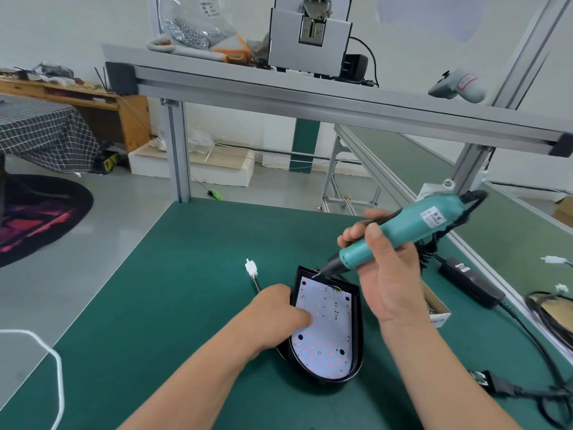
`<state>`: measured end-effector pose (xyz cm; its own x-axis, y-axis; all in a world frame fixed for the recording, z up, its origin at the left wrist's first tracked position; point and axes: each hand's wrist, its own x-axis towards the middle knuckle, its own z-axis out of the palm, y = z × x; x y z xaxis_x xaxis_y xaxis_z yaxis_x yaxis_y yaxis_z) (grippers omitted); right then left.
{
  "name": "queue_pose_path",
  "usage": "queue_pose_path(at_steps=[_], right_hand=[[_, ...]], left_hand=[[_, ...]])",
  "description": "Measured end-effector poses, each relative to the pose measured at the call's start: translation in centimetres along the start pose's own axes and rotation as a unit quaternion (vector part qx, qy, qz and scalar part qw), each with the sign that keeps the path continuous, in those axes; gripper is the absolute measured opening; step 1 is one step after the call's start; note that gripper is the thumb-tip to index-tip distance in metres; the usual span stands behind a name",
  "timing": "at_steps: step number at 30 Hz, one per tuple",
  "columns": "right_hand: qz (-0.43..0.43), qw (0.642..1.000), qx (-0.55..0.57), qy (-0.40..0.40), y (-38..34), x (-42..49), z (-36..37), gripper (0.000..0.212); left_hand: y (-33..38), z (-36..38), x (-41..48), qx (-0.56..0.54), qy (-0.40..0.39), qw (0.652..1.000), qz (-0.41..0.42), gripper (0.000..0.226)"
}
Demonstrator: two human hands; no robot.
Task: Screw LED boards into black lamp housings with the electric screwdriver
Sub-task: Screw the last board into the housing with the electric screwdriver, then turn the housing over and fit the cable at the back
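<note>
While the left hand [279, 308] presses fingertips on the thin, likely fragile LED board [325, 336] seated in the stiff black lamp housing [357, 324], best steadied by its rim, at the desk's [186, 305] 6 o'clock, the right hand [387, 274] grips the electric screwdriver [403, 231], bit at the board's 12 o'clock end.

Black housing [357, 321] flat, white LED board [328, 336] inside, teal screwdriver [403, 225] tilted, bit on far corner
</note>
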<state>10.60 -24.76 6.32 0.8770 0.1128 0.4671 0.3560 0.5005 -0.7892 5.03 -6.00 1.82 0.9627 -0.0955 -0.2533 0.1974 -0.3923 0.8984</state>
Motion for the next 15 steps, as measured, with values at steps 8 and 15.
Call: queue_pose_path(at_steps=[8, 15], right_hand=[[0.081, 0.973, -0.17, 0.137, -4.6, 1.2, -6.3, 0.042], [0.239, 0.901, -0.316, 0.177, -8.1, 0.8, -15.1, 0.021]], left_hand=[[-0.2, -0.1, 0.1, 0.013, 0.029, 0.999, 0.0, 0.027], [-0.3, -0.1, 0.3, 0.006, 0.03, 1.0, -0.002, 0.027]])
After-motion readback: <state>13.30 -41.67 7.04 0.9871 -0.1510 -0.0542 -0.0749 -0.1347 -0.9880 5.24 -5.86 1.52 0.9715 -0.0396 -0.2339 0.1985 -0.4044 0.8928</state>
